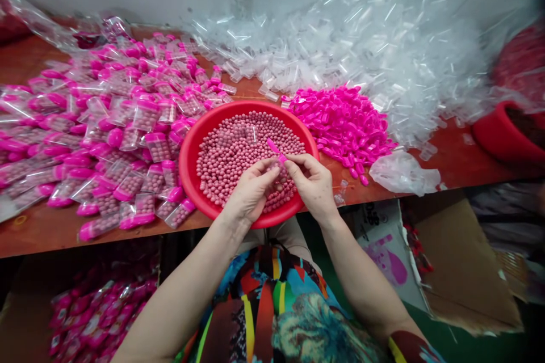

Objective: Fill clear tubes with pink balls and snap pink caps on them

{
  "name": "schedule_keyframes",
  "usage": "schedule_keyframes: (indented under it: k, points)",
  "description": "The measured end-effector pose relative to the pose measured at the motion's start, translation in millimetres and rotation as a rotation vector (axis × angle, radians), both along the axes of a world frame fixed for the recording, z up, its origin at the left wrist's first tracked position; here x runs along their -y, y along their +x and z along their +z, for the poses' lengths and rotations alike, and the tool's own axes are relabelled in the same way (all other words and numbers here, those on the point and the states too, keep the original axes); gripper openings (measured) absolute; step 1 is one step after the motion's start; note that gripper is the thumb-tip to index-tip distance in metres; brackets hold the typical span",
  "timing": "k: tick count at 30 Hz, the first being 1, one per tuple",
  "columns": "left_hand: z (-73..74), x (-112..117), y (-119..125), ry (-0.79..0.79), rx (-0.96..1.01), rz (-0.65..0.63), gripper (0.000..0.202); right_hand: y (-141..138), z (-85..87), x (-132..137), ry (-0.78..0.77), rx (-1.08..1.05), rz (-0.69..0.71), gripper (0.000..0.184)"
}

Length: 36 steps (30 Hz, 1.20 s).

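Note:
A red bowl point(191, 147) full of small pink balls point(232, 153) sits at the table's front edge. Both my hands meet over its near side. My left hand point(251, 190) is closed around a small clear container, mostly hidden by the fingers. My right hand point(313, 181) pinches a pink cap point(275, 148) at the container's top. To the right of the bowl lies a heap of loose pink caps point(344, 122). Behind it spreads a big pile of empty clear containers point(361, 45).
Many filled, pink-capped containers point(106, 125) cover the table's left half. A red tub point(502, 136) stands at the right edge. A crumpled clear bag point(404, 173) lies by the caps. More filled containers point(93, 312) sit below the table; a cardboard box point(460, 272) is lower right.

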<state>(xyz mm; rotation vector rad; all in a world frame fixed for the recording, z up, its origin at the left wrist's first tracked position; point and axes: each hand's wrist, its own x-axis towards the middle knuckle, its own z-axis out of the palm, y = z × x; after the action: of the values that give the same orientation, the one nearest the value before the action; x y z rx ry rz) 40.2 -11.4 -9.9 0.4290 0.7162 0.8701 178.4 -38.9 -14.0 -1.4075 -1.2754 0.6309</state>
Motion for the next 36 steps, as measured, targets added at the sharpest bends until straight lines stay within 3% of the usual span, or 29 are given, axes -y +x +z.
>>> schedule_keyframes:
  k: [14, 21, 29, 36]
  points:
    - [5.4, 3.0, 1.0, 0.051, -0.012, 0.069, 0.027, -4.2, 3.3, 7.5, 0.208, 0.403, 0.058, 0.022]
    - [10.1, 4.8, -1.4, 0.101, -0.051, -0.004, 0.028, 5.4, 11.0, 7.0, 0.155, 0.315, 0.101, 0.017]
    - [8.1, 4.0, -2.2, 0.069, -0.089, -0.02, 0.025, 6.6, 3.8, 12.4, 0.218, 0.356, 0.107, 0.019]
    - [5.7, 5.0, 1.1, 0.059, -0.043, -0.011, 0.025, -9.3, 9.1, 13.9, 0.127, 0.245, -0.048, 0.014]
